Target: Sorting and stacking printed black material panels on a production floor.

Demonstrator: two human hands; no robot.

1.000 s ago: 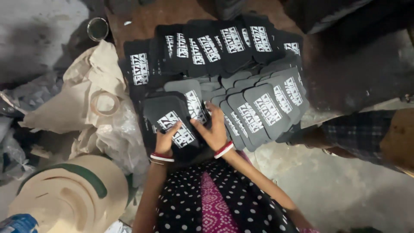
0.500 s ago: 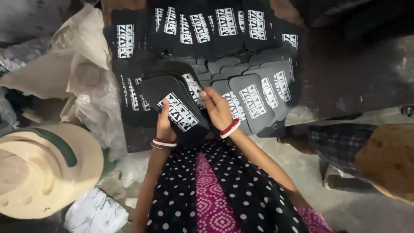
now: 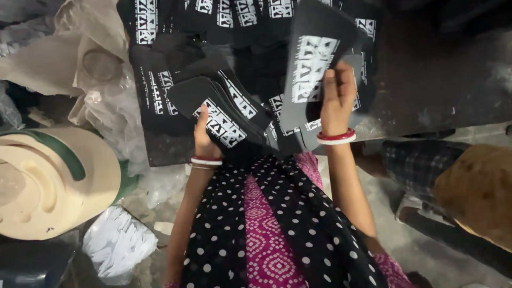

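Soles everywhere in this one, black sole-shaped cutouts with white print. The right hand (image 3: 337,96) has one black cutout (image 3: 314,64) lifted up in the upper middle of the frame, long axis running roughly top to bottom, tilted a bit so the rounded end points to the upper right. Fingers are curled around its right edge, thumb side hidden behind it, so it's a closed grip on that single piece. The left hand (image 3: 205,140) sits lower, centre-left, closed on the near end of a fanned stack of cutouts (image 3: 226,114); those lie diagonally, long axis going from upper left down to lower right.

Both forearms come up from the bottom of the frame, the left one nearly straight up, the right one leaning in from the lower right with the wrist bent back. Each wrist has red and white bangles (image 3: 336,138).

More cutouts lie spread in rows (image 3: 160,90) across the top. Left edge: a cream foam block (image 3: 48,186) and crumpled plastic wrap (image 3: 106,101). Dotted black scarf (image 3: 298,229) below.
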